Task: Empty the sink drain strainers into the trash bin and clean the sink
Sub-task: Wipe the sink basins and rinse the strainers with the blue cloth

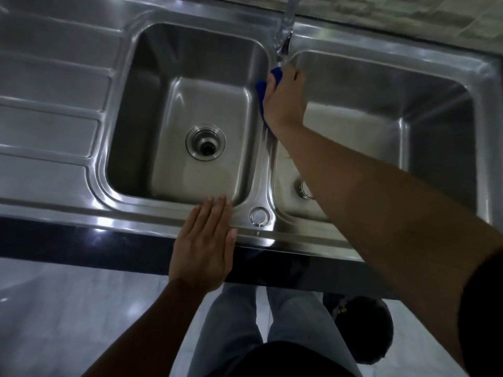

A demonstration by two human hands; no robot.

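You stand over a stainless-steel double sink (277,235) set into a dark-edged worktop (81,246), with a ribbed draining board (51,104) stretching off to the left of the bowls. The left bowl (187,115) holds nothing loose; its drain (205,142) shows as an open dark hole inside a metal ring, with no strainer basket visible in it. The right bowl (381,110) looks wet and hazy on its floor, and a small yellowish speck lies near its left wall; its drain strainer (304,189) sits at the near left corner, half hidden under your forearm.

Below the worktop edge, a dark round trash bin (364,330) stands on the pale floor (68,308) just to the right of your legs, with something yellow among its contents that is too dim to tell.

Your right hand (285,99) is closed around a blue cloth (262,91), pressed against the divider between the two bowls, right under the stream of water (283,39) running from the faucet (292,1) at the top edge. Your left hand (204,246) lies open and flat, fingers together, on the sink's front rim just left of a small round cap (259,215) in the steel.

No brand or writing can be read anywhere.
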